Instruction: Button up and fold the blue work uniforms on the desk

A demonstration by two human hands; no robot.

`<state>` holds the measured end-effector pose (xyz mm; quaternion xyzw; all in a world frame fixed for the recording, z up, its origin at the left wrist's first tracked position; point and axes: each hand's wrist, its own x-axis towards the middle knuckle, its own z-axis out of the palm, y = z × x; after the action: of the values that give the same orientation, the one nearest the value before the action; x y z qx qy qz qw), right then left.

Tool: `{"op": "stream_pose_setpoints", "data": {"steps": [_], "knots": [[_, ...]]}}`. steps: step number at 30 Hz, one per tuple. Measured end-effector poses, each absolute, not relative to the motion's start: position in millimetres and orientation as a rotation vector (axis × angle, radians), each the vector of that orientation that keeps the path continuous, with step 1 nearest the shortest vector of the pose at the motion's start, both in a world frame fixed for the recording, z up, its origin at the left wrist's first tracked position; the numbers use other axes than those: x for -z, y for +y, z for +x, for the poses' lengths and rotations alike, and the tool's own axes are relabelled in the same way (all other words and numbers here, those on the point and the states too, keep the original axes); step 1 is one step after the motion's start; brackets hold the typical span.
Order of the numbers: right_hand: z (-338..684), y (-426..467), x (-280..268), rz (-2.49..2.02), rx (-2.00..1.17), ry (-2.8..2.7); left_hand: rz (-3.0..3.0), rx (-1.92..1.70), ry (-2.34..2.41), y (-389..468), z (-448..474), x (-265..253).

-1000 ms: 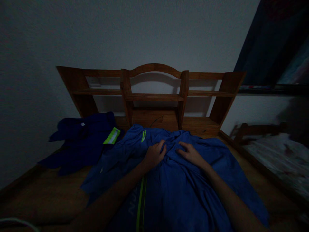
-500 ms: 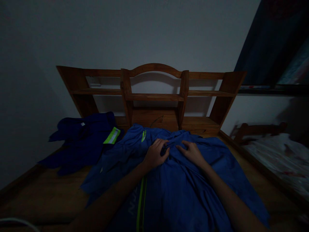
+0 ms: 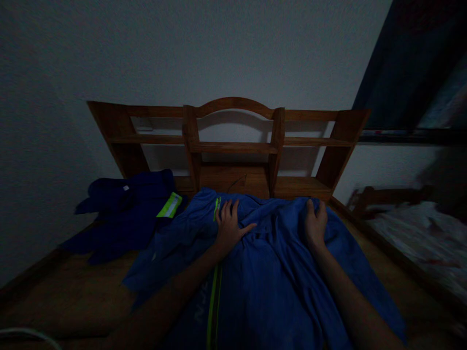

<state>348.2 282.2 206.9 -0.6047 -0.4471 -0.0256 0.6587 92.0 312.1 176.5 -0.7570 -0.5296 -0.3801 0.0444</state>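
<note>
A wide blue jacket (image 3: 270, 291) lies spread and creased on the wooden surface, with lettering and a long yellow-green stripe (image 3: 214, 306) down its left part. My left hand (image 3: 229, 226) rests flat on the upper middle of the jacket, fingers spread, close to a short reflective strip (image 3: 216, 209). Toward the jacket's upper right edge, my right hand (image 3: 315, 223) is closed, its fingers curled around a bit of the cloth. Folds run down from between the hands. The cloth inside the right hand's grip is mostly hidden.
A darker blue garment (image 3: 124, 214) with a reflective band (image 3: 170, 205) lies to the left. Behind stands a wooden shelf headboard (image 3: 233, 147) against the wall. At right is whitish plastic sheeting (image 3: 423, 233); a pale cable (image 3: 29, 331) curves in at the lower left.
My right hand has moved right, from the middle to the jacket's upper right, and has closed on cloth. My left hand has shifted slightly left and flattened with fingers spread.
</note>
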Motion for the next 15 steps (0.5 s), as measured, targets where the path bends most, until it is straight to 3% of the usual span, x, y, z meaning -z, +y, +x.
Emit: {"op": "stream_pose_setpoints", "data": {"steps": [8, 15], "knots": [[346, 278, -213, -1.341, 0.173, -0.932, -2.776, 0.622, -1.658, 331, 73, -158], [351, 289, -202, -1.374, 0.108, -1.001, -3.075, 0.659, -1.301, 329, 63, -175]]}}
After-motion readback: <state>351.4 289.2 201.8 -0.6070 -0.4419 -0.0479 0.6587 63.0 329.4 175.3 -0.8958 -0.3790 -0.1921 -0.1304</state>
